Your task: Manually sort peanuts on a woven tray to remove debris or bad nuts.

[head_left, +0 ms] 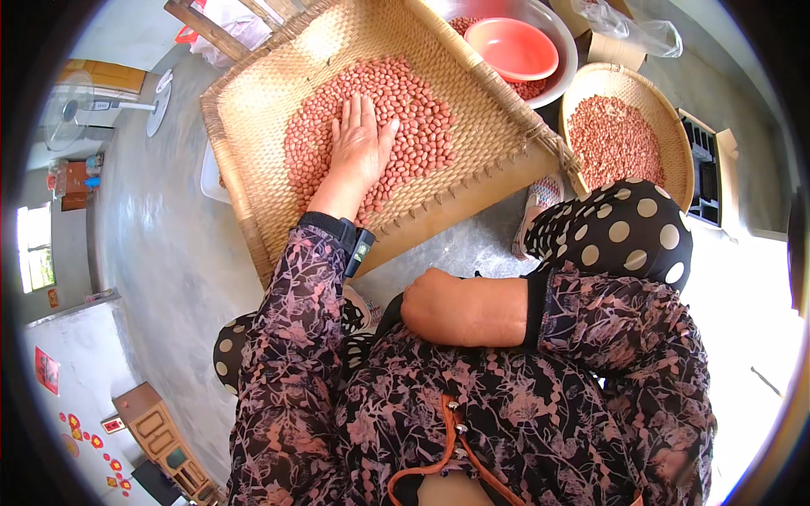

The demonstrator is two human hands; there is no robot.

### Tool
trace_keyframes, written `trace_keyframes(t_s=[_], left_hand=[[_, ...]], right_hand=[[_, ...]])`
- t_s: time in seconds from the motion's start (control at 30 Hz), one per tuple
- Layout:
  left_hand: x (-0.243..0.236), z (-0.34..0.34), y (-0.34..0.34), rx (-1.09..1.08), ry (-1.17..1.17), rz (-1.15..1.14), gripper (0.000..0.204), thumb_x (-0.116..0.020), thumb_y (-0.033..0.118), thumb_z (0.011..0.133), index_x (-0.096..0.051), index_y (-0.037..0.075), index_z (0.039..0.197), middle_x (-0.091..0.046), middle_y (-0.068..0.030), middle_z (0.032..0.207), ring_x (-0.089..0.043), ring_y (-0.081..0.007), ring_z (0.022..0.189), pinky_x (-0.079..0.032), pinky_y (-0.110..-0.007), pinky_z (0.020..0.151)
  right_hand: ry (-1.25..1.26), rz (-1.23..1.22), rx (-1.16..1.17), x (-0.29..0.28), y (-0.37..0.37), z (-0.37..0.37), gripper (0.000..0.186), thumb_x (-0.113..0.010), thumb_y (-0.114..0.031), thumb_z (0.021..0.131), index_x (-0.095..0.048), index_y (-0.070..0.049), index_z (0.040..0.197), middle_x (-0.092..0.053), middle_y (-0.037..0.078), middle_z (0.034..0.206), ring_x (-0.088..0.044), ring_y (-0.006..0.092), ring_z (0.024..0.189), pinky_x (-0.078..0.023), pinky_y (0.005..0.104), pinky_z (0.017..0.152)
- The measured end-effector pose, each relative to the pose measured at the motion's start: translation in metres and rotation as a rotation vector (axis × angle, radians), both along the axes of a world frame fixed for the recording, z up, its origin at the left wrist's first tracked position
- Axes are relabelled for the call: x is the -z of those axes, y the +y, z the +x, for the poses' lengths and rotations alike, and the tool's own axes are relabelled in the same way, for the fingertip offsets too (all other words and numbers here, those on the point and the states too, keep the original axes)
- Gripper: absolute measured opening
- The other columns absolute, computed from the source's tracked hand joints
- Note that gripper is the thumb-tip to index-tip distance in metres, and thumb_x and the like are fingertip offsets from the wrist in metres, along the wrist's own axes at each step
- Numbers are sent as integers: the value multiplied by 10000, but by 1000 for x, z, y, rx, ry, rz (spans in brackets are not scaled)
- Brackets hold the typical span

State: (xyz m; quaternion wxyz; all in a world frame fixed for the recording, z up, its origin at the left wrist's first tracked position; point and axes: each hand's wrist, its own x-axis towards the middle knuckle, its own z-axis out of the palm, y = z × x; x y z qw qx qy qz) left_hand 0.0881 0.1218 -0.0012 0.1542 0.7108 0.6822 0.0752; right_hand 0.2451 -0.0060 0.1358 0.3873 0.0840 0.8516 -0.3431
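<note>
My left hand [359, 150] lies palm down on a spread of reddish peanut kernels [424, 126], its fingers stretched out and the thumb apart. The kernels lie in a woven square basket tray [245, 118], tilted in front of me. A dark band with a small device [358, 253] is on my left wrist. Bent across my lap, my right hand [432, 305] is closed like a fist beside dark cloth. Its fingertips are turned under, so whether anything is in them stays hidden.
Right of the tray stand a metal basin [564, 42] of kernels with a pink bowl [511, 49] in it, and a round basket [685, 139] with more kernels. A black crate [702, 173] is beyond. A white fan [159, 105] stands at left.
</note>
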Motion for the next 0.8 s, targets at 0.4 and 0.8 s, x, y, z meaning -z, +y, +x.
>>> trace_keyframes(t_s=[0.4,0.8], left_hand=[[6,24,48,-28,-13,-75,772,-301,541,956,-141,-6,1477,-95,-191,1552,-95,-318,1439,-70,-439,1161],[0,39,49,50,-57,40,740,-310,518,965,-177,-9,1468,-147,-217,1535,-127,-340,1430,-100,-455,1154]], right_hand=[[439,236,79,48,-21,12,154,-561,-159,769,-697,-96,736,-677,73,788,-661,245,725,-473,361,566],[497,347,53,49,-33,9,152,-554,-161,776,-690,-120,722,-648,37,786,-637,208,734,-449,329,582]])
